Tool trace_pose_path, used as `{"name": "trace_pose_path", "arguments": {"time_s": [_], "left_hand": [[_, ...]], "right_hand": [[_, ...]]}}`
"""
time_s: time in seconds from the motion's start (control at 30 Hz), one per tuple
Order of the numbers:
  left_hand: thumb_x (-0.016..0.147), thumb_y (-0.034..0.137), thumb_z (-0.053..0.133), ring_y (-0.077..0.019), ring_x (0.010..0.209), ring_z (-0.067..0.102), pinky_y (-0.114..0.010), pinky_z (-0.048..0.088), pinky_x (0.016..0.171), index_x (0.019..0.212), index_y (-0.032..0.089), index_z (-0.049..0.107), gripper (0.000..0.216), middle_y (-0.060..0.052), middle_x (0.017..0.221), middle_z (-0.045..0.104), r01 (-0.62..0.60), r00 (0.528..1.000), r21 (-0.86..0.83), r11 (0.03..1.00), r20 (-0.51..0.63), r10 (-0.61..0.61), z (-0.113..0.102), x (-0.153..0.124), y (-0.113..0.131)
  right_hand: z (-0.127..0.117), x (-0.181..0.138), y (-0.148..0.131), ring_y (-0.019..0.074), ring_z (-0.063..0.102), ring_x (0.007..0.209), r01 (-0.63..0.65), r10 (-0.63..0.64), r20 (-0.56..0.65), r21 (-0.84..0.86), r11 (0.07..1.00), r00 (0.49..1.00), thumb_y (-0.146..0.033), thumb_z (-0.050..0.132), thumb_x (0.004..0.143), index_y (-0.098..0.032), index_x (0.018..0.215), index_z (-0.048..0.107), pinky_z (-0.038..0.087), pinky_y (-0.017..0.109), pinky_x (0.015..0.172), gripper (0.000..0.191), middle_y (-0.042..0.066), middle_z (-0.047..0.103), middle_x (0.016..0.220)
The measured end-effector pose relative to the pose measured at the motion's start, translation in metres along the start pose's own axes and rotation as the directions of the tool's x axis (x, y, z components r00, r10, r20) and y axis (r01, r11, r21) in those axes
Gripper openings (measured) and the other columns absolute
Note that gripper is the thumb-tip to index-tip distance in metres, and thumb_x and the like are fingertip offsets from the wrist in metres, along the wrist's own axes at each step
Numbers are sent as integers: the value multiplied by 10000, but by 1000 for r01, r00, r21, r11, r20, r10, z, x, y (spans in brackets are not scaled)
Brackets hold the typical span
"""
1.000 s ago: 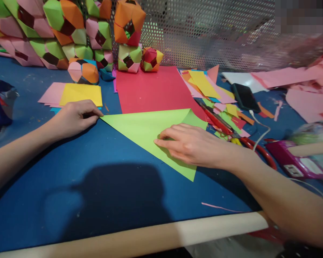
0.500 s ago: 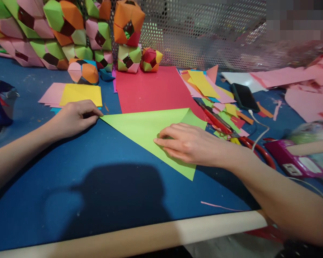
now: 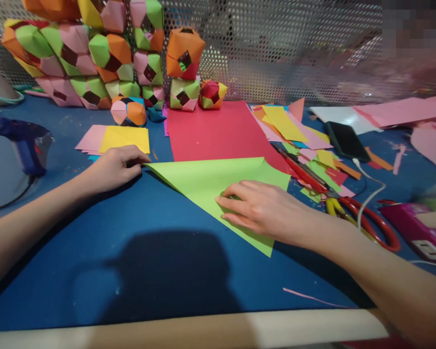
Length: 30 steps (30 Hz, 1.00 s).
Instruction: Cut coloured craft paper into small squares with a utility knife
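Note:
A sheet of light green paper [image 3: 203, 179], folded over on itself, lies on the blue table. At its pointed far-left corner, my left hand [image 3: 118, 167] pinches the paper between thumb and fingers. My right hand [image 3: 256, 206] rests on the paper's right half, its fingers loosely bent and apart, touching the surface. Near the left corner the folded layers part slightly along the lower edge. Behind the green paper, partly covered by it, is a red sheet [image 3: 214, 128].
Folded paper ball shapes [image 3: 112, 58] are stacked along a perforated metal screen. Left are a glue gun [image 3: 29, 145] and small paper squares [image 3: 125, 138]. Right are red-handled scissors [image 3: 376, 225], paper scraps [image 3: 323, 169], a phone [image 3: 347, 140] on a cable, and a purple power strip [image 3: 416, 230].
The camera view has shifted, so everything sits lower and further right. Both hands keep their places on the green paper. Its lower edge near the left corner now shows a slight gap.

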State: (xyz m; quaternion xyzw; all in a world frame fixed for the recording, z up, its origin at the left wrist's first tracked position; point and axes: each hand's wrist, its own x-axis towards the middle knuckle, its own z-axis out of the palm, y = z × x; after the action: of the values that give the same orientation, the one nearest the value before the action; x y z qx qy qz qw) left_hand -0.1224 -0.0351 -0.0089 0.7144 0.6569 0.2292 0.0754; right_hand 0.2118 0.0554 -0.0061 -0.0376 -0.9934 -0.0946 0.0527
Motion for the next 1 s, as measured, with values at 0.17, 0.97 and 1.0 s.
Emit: {"name": "trace_pose_path", "arguments": {"time_s": [0.17,0.97,1.0], "left_hand": [[810,172,481,-167,859,600,-307,504,790,966,175,652,231,-53,947,666,50,918,33,998,-394,-32,1,-6,32],[989,489,362,-399,1199,525,-502,459,974,1227,94,621,529,-249,1286,539,-54,991,558,828,133,-25,52,-31,98],[988,497,358,-402,1196,529,-510,464,962,1245,119,616,525,-251,1299,530,-43,991,573,819,129,-38,50,-31,97]], "right_hand": [[3,1,0,191,591,747,2,-2,-13,4,1000,1000,-335,495,970,-154,1022,681,431,327,642,265,87,649,901],[16,-2,-3,217,622,719,57,-61,-115,-44,997,991,-279,470,961,-145,1040,664,477,355,625,249,86,651,855],[15,-2,-3,215,622,722,52,-55,-105,-35,998,993,-279,474,960,-150,1033,667,474,353,627,243,86,652,857]]}}
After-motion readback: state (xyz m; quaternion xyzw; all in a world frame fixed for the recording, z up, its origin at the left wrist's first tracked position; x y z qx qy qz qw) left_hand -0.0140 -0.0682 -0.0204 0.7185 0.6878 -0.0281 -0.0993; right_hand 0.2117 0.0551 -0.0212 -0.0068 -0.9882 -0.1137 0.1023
